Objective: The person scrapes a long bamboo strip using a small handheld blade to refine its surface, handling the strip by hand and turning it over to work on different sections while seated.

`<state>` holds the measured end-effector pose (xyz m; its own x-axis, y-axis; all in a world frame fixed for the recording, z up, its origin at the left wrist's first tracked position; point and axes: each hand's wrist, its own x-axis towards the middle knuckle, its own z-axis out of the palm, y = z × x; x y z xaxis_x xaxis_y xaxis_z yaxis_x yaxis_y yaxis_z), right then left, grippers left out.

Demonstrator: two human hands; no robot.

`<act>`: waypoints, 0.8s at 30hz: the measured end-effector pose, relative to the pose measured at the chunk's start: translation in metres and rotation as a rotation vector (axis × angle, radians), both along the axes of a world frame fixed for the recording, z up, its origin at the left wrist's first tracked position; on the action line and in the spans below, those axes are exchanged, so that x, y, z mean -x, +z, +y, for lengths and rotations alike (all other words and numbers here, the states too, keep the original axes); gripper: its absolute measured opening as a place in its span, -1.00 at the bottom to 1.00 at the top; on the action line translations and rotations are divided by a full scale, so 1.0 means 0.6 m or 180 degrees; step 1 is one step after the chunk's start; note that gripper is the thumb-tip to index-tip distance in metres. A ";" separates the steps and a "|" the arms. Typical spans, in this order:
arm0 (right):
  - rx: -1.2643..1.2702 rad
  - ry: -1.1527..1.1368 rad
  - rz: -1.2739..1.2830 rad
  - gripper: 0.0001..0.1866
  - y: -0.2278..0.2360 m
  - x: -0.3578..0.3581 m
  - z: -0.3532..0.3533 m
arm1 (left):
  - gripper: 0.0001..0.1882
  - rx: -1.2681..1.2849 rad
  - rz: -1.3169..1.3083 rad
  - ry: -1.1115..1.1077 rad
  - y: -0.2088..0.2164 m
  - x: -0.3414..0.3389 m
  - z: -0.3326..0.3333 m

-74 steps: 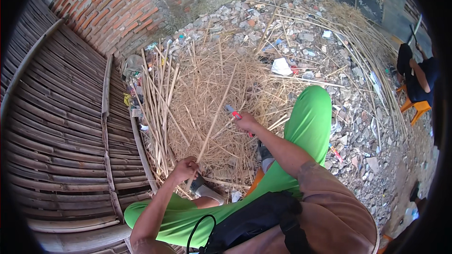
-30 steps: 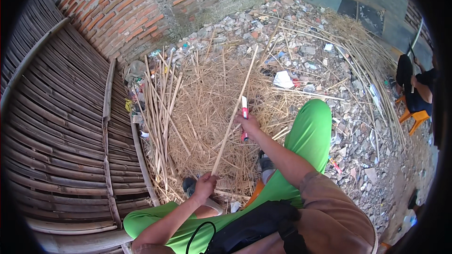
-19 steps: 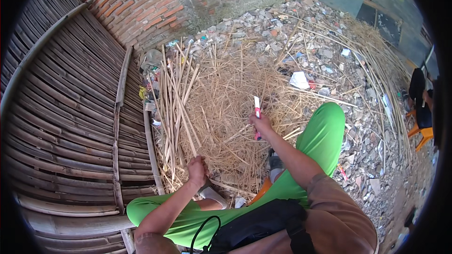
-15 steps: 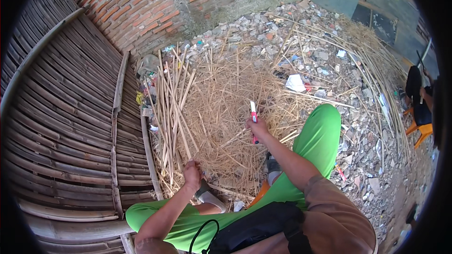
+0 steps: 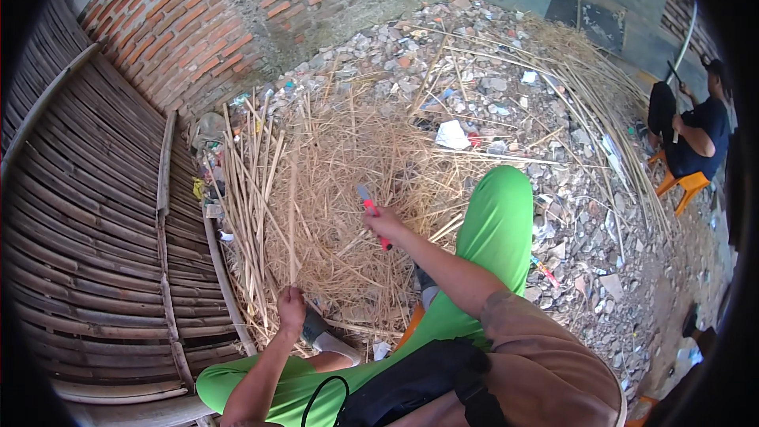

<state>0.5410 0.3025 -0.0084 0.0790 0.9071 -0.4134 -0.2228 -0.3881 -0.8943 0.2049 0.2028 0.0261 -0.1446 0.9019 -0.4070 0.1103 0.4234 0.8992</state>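
My right hand is closed around a red-handled utility knife, its blade pointing away and to the left over the shavings. My left hand, fingers pinched together, is low beside my left foot. From its fingertips a thin pale bamboo strip stretches away from me. The knife and the strip are apart. Below and between both hands lies a wide heap of dry bamboo shavings.
Split bamboo sticks lie left of the heap, beside a bamboo slat panel. A brick wall stands behind. Rubble and long bamboo strips cover the right. A person sits on an orange stool at far right.
The view has turned rightward, bringing more of the seated person in. My right hand has drawn the knife leftward, its blade now tilted left. The strip at my left hand now points straight away.
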 end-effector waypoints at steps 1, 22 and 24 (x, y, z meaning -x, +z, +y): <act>-0.0216 0.0198 0.0144 -0.93 0.009 0.007 -0.001 | -0.69 -0.0013 0.0020 -0.0028 0.001 -0.004 0.001; 0.0048 -0.0308 -0.0080 -0.84 -0.010 -0.039 0.001 | -0.85 -0.0087 0.0059 0.1112 -0.073 0.107 0.084; -0.0021 -0.0237 -0.0067 -0.85 0.000 -0.021 0.003 | -0.85 -0.0259 0.0112 0.1284 -0.044 0.099 0.069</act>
